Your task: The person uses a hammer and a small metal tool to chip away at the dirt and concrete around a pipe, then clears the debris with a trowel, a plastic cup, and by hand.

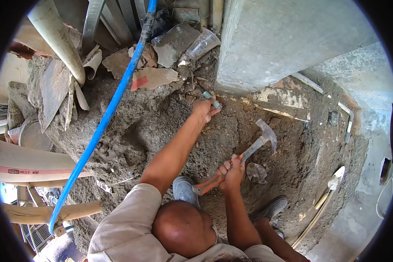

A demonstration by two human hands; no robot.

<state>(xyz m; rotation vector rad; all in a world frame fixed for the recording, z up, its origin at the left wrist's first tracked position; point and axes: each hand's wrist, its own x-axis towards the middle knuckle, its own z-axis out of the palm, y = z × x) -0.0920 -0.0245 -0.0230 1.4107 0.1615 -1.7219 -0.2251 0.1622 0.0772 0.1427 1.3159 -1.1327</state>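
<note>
My left hand (pixel 202 108), arm stretched forward, is closed around a short teal rod-like piece (pixel 216 104) close over the soil; its exact kind is partly hidden by my fingers. A claw hammer (pixel 253 149) is gripped in my right hand (pixel 232 173) around its orange handle. The hammer's metal head points forward and right, above the dug soil (pixel 231 126). Beside the hammer lies a crumpled clear plastic piece (pixel 256 173). My bent knee (pixel 183 227) and grey shoes (pixel 271 207) show below.
A concrete block (pixel 266 48) stands ahead, with a broken painted edge at its base. A blue hose (pixel 105 120) crosses the left side. Stone slabs (pixel 155 78) and a plastic cup (pixel 204 43) lie ahead. A trowel (pixel 332 185) rests on the right by the wall.
</note>
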